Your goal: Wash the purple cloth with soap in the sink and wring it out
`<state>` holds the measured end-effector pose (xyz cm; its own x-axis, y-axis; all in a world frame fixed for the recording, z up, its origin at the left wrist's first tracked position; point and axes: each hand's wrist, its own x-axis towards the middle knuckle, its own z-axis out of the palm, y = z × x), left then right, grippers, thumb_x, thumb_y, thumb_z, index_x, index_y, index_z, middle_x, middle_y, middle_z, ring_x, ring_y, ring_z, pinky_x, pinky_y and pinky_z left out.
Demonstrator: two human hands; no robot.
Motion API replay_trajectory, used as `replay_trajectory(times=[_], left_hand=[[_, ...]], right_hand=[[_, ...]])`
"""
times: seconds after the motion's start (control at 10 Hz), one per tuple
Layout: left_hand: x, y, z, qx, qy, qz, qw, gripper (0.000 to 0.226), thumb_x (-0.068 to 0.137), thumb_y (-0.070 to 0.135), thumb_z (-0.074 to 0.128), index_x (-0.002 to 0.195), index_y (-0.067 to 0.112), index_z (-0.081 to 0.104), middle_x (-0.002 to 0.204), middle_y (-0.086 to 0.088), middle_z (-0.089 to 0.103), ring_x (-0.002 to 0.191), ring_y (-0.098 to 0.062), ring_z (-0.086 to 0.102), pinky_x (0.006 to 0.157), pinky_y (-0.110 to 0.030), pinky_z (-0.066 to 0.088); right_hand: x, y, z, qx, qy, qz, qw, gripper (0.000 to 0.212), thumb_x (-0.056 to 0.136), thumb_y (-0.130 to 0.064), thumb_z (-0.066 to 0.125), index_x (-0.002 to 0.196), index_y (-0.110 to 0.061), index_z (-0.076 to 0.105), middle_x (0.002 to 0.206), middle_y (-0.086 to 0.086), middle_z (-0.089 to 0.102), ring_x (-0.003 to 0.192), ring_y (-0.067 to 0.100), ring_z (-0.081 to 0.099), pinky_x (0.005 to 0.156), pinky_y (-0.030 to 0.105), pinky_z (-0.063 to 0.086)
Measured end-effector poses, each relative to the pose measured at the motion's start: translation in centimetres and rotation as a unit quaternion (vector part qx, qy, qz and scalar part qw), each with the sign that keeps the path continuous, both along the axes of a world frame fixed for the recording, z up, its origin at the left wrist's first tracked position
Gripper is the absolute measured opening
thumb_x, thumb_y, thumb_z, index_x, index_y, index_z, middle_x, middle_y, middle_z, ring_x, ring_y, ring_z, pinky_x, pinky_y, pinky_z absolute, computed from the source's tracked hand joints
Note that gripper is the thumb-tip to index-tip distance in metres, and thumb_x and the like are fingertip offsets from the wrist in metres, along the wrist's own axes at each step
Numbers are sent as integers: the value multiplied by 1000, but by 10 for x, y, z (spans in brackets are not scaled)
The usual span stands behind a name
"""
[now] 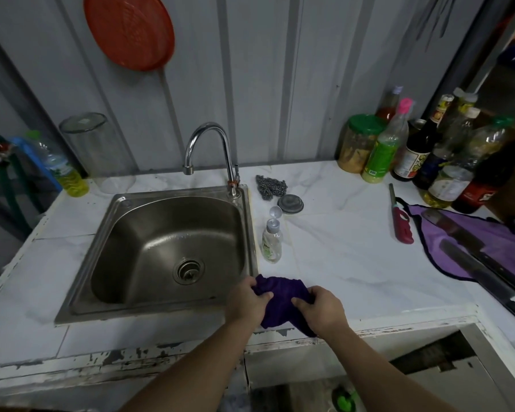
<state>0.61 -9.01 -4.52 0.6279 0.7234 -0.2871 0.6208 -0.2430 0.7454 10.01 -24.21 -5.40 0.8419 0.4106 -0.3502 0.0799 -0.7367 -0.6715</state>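
Note:
A dark purple cloth (281, 295) is bunched up over the counter's front edge, just right of the steel sink (107, 263). My left hand (249, 301) grips its left end and my right hand (321, 310) grips its right end. A small clear soap bottle (271, 243) with its flip cap open stands on the counter beside the sink's right rim, behind the cloth. The chrome tap (208, 150) arches over the back of the basin; no water runs from it. The basin holds only its drain strainer (188, 271).
Steel wool (269, 185) and a round metal lid (290, 203) lie behind the soap bottle. A red lighter (400, 218), a lilac cloth (464, 251) and two knives (482, 272) lie right. Sauce bottles (428, 150) crowd the back right corner. An oil bottle (63, 168) stands back left.

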Motion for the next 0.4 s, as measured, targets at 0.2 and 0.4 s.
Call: replay_trajectory(times=[0.2,0.4], left_hand=[[-4,4,1,31,32,-32,999,28,85,36,78,106,21,67,99,4,69,88,-17,67,78,-38,61],[-13,25,4,48,61,-48,996,47,93,44,67,129,15,60,121,-3,67,94,-13,57,76,-29,48]], right_hand=[[-1,3,1,-44,-27,30,998,32,93,-41,65,113,-16,65,90,-7,65,80,14,59,72,25,44],[-3,19,33,-182,-93,102,974,25,94,-37,55,103,-15,48,113,8,63,102,26,60,84,34,51]])
